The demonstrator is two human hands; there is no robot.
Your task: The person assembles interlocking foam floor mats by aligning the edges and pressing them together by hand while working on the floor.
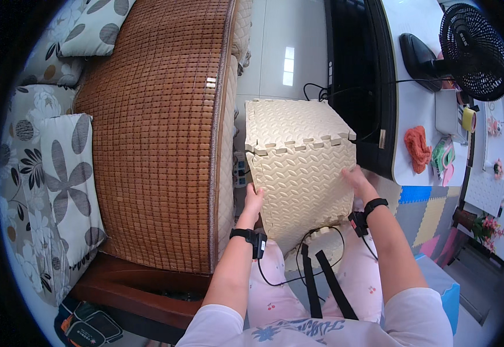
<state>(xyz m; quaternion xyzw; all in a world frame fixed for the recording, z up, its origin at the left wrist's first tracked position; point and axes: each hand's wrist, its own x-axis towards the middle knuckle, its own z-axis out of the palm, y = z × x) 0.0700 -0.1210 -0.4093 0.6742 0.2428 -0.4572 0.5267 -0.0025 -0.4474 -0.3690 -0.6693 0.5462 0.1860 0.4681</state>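
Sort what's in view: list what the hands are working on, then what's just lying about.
In hand:
cream foam-mat cube of interlocking textured tiles
left hand and right hand, pressed flat on its sides

Lying about:
brown woven bamboo sofa mat
flower-print cushions
black desk fan
orange yarn bundle
yellow tape roll

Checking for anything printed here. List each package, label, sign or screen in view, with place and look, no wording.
Screen: top centre, behind the foam cube; large, flat, black, unlit.
Package: bottom left on the floor; dark bag with orange and white markings.
Tape roll: white table at right; yellow ring.
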